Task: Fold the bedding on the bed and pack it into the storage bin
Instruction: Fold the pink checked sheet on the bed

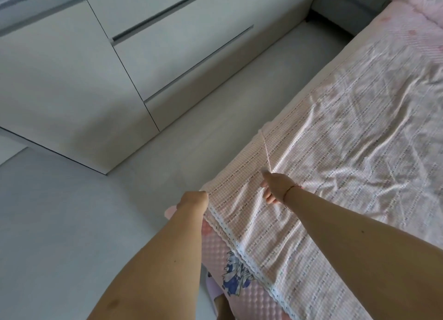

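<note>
Left hand (pixel 194 199) clenched on lace-trimmed corner of pink blanket (pixel 335 152) at bed edge. Right hand (pixel 275 186) pinches fold just beside it. Blanket spread over bed (pixel 407 20).

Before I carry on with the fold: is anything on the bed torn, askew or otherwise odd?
Nothing looks damaged. The pink blanket is only wrinkled across its middle, and its lace edge runs unbroken. The left hand grips the near corner; the right hand pinches a fold further in. No storage bin is in view.
</note>
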### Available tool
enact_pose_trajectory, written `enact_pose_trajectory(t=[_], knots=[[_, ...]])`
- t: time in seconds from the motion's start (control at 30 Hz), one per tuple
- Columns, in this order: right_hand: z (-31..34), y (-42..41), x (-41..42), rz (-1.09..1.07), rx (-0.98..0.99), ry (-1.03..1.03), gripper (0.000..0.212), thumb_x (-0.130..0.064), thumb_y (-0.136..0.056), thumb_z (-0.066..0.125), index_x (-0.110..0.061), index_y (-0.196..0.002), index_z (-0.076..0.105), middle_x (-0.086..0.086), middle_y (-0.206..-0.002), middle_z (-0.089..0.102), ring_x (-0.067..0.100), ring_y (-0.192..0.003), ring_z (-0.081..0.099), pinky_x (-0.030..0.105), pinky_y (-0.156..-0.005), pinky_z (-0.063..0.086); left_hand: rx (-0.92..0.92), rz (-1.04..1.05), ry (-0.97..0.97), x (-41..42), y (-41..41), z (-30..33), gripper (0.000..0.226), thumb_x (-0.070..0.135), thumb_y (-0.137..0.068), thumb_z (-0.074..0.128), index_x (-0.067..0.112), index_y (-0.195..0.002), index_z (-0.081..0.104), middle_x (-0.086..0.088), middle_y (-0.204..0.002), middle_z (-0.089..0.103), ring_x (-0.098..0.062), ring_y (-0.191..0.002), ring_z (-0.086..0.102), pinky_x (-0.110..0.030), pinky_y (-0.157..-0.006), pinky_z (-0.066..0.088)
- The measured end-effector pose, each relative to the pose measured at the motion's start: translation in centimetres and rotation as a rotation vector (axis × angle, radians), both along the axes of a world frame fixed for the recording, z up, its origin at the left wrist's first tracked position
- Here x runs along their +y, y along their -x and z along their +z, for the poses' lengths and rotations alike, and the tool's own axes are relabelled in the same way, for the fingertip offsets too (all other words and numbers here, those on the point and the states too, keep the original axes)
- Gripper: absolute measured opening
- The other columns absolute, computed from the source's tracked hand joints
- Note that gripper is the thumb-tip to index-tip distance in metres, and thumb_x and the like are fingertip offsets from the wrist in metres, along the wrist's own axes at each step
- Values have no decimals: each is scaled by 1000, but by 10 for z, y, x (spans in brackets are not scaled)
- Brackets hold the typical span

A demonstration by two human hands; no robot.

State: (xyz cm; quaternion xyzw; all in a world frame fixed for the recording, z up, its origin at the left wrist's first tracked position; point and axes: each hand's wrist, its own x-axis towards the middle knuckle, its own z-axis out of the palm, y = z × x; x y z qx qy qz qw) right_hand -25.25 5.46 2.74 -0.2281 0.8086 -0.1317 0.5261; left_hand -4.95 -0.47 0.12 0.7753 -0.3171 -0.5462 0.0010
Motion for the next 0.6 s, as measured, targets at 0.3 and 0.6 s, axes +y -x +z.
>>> enact_pose_trajectory(t=[0.3,0.6], knots=[[-28,2,-3,-47,16,-16,59,-56,-98,23,-14,-70,53,-7,-41,46,11,-40,43,27,-54,34,59,-12,-48,-27,14,-37,27,25,-96,57,5,-114,54,-13,-92,59,-25,-90,57,-32,-89,45],[-19,-10,-20,-2,118,-20,46,-37,-102,27,-6,-95,60,12,-80,60,27,-76,60,43,-83,51,-206,-23,29,-53,-61,-48,35,26,-100,46,15,-131,56,-4,-139,54,-22,-126,53,-30,-95,46]])
